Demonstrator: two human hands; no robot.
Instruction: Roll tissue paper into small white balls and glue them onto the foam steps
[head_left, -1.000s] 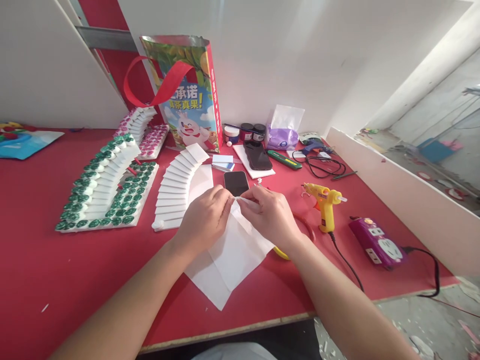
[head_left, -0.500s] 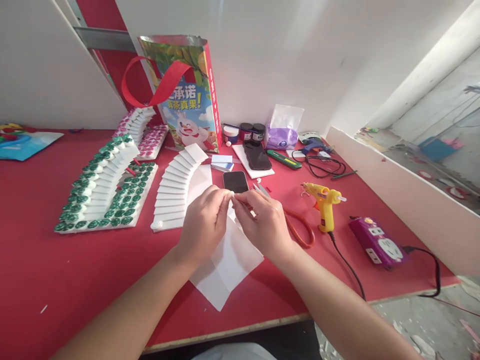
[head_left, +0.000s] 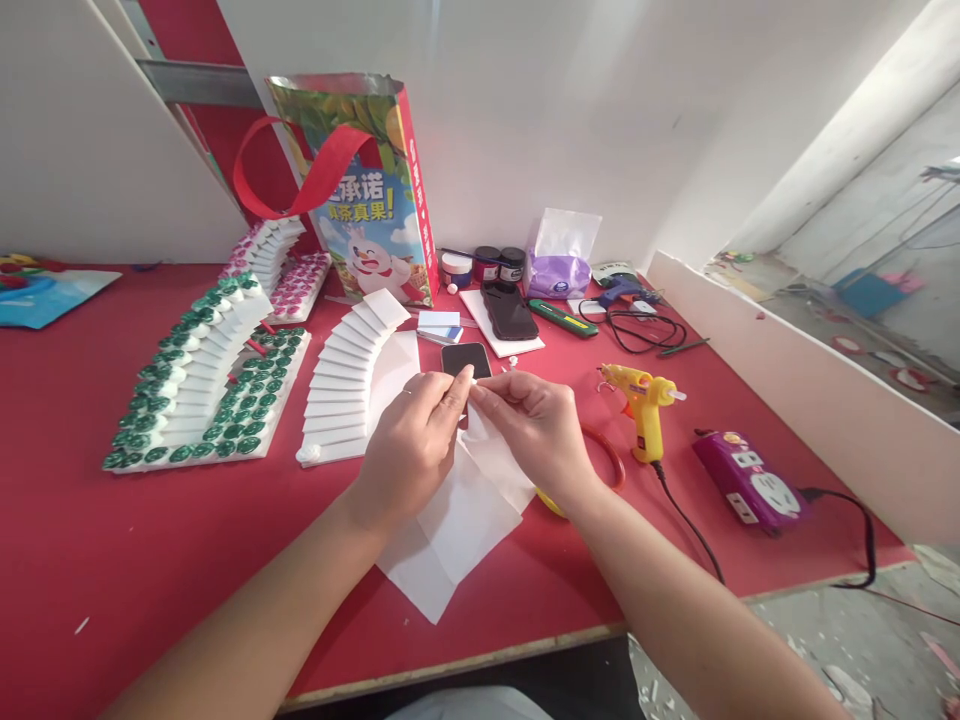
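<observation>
Fingers of left hand and right hand on small white piece

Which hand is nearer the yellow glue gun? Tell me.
Right: the right hand is left of the yellow glue gun, apart from it; the left hand is farther left.

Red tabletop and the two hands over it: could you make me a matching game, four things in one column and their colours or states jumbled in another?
1. left hand and right hand
2. hot glue gun
3. power socket block
4. shopping bag

A. purple, with a black cord
B. standing upright, with a red handle
C. fingertips close together, at a small white piece
D. yellow

Pairs: 1-C, 2-D, 3-A, 4-B
</observation>
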